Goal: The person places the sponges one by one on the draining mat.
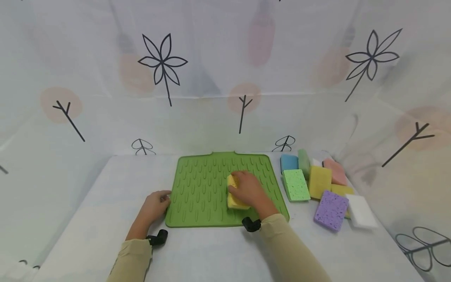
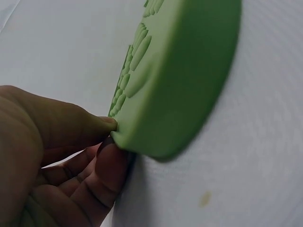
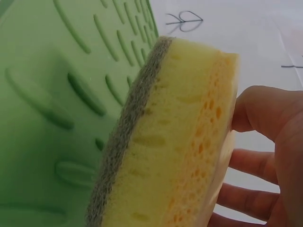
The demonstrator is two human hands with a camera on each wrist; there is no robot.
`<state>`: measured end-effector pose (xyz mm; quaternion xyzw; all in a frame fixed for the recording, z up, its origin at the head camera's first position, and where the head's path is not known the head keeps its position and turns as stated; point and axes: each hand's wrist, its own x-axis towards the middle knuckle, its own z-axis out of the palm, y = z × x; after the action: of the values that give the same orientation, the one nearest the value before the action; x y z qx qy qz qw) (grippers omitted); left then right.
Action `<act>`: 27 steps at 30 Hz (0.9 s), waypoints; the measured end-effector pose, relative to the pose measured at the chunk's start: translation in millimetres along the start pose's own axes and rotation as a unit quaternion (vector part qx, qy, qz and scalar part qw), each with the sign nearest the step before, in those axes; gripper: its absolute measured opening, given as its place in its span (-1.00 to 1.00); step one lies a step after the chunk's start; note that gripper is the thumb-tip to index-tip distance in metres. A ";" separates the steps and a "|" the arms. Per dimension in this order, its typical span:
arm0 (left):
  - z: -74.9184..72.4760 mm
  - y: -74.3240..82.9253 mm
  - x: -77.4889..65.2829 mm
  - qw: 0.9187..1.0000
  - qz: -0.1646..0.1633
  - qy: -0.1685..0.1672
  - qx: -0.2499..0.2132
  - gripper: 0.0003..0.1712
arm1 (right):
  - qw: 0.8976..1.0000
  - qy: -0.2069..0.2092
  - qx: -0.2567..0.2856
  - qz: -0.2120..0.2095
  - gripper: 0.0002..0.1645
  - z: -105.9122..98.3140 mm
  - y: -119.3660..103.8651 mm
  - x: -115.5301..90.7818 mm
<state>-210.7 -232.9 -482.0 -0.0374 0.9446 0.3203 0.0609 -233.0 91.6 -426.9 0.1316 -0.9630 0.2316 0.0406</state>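
A green ridged mat [image 1: 201,188] lies on the white-covered table. At its left edge my left hand [image 1: 156,205] pinches the rim between thumb and fingers; in the left wrist view that mat corner [image 2: 165,109] is slightly bent at the thumb. Over the right half of the mat, my right hand [image 1: 248,190] grips a yellow sponge [image 1: 232,192]. Seen from the right wrist, the sponge [image 3: 165,137] has a grey scouring layer [image 3: 128,127] facing the mat and an orange-yellow porous layer toward the fingers [image 3: 253,163]. The sponge's underside contact is partly hidden.
Right of the mat several sponges are piled: a light green one [image 1: 296,185], a purple one [image 1: 331,210], a white one [image 1: 361,211], a yellow one [image 1: 320,182], a pink one [image 1: 335,171] and a blue one [image 1: 289,162]. A patterned cloth [image 1: 211,129] rises behind.
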 end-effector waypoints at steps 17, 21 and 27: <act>-1.0 0.6 0.1 1.000 -0.005 -0.006 -0.006 -0.49 | 0.999 -0.025 0.007 -0.024 -0.39 11.6 -26.5 9.4; -1.6 0.2 0.2 1.000 -0.001 -0.006 -0.005 -0.49 | 0.999 -0.036 0.007 -0.030 -0.39 15.0 -34.7 11.6; -1.8 -1.8 1.3 1.000 0.000 -0.007 -0.006 -0.49 | 0.998 -0.044 0.020 -0.047 -0.38 19.4 -46.7 14.6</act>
<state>-211.9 -235.4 -481.9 -0.0352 0.9424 0.3258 0.0674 -234.6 39.2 -421.8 0.1873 -0.9519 0.2424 0.0062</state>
